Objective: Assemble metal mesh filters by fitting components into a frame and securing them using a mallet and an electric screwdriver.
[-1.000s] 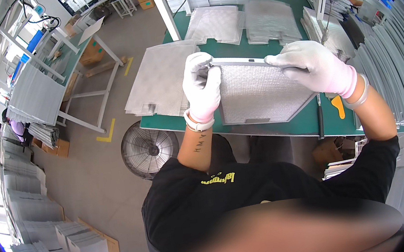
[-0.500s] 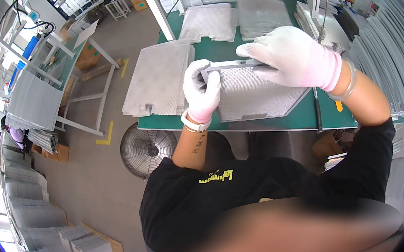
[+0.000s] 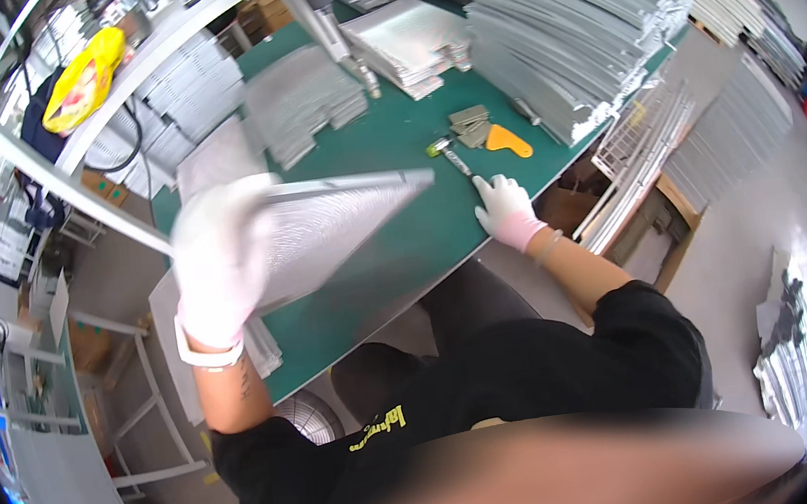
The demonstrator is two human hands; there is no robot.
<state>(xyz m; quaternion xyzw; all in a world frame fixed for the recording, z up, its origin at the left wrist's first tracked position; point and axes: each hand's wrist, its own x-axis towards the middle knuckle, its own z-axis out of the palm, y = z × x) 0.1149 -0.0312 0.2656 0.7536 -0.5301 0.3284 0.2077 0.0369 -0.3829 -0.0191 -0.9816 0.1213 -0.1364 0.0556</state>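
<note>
My left hand, gloved in white and smeared by motion, grips the left end of a grey metal-framed mesh filter panel. The panel is tilted above the green table, its frame edge uppermost. To the right, my gloved right hand is closed around the lower end of a small hammer. The hammer lies on the table with its yellow-green head pointing away from me; my fingers cover its grip. Just beyond that hand are a yellow-orange scraper and a small pile of metal pieces.
The green table carries stacks of mesh sheets at the back left and more sheets at the back. A tall stack of grey frames stands at the right. An open carton sits below the table's right edge.
My view has turned to the right. My right hand has let go of the panel and moved to the hammer. My left hand keeps the panel and has swung it left.
</note>
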